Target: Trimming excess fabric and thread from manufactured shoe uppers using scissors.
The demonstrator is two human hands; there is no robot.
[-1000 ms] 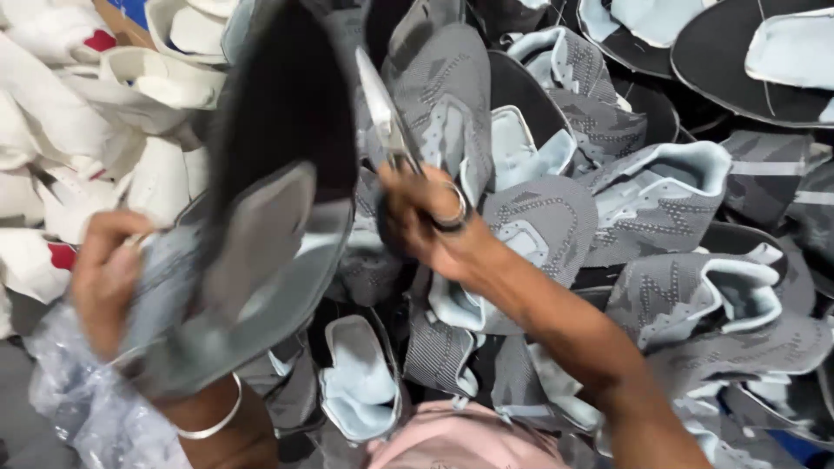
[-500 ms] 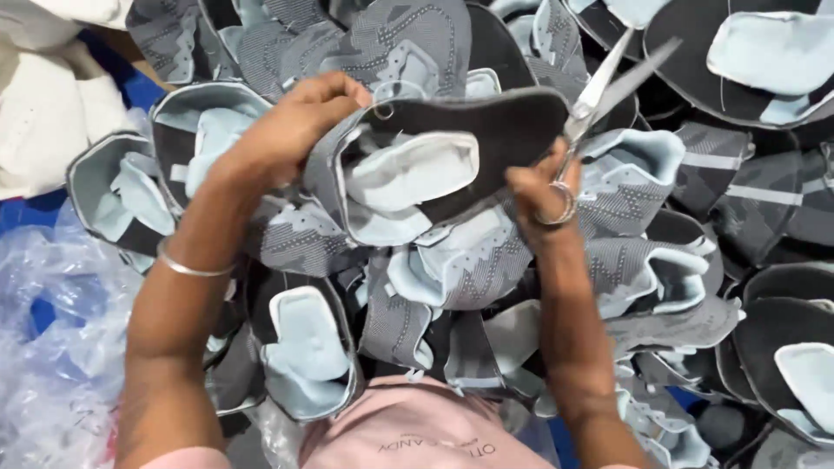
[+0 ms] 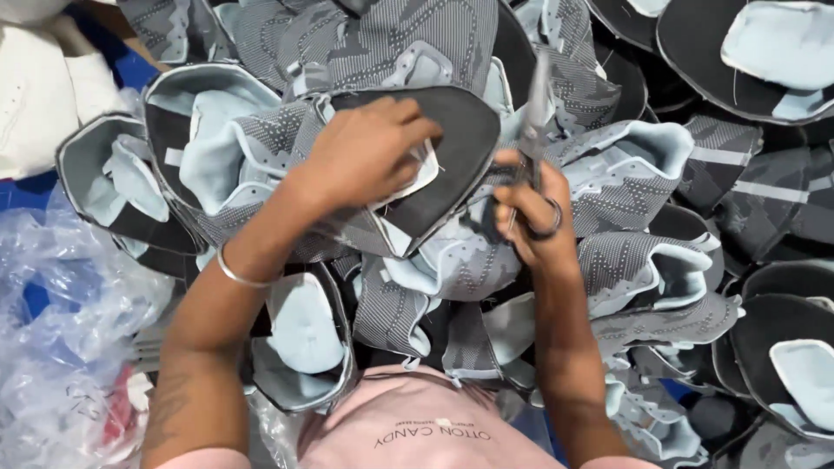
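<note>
Shoe upper [image 3: 452, 165], grey knit with a dark inner side and pale blue lining, is held above a big pile of similar uppers [image 3: 660, 260]. It is gripped from above by the left hand [image 3: 365, 156], whose fingers are closed on its edge. Scissors [image 3: 532, 139] are held in the right hand [image 3: 530, 217], blades pointing up, just beside the upper. Crumpled clear plastic [image 3: 61, 347] is seen at the left.
</note>
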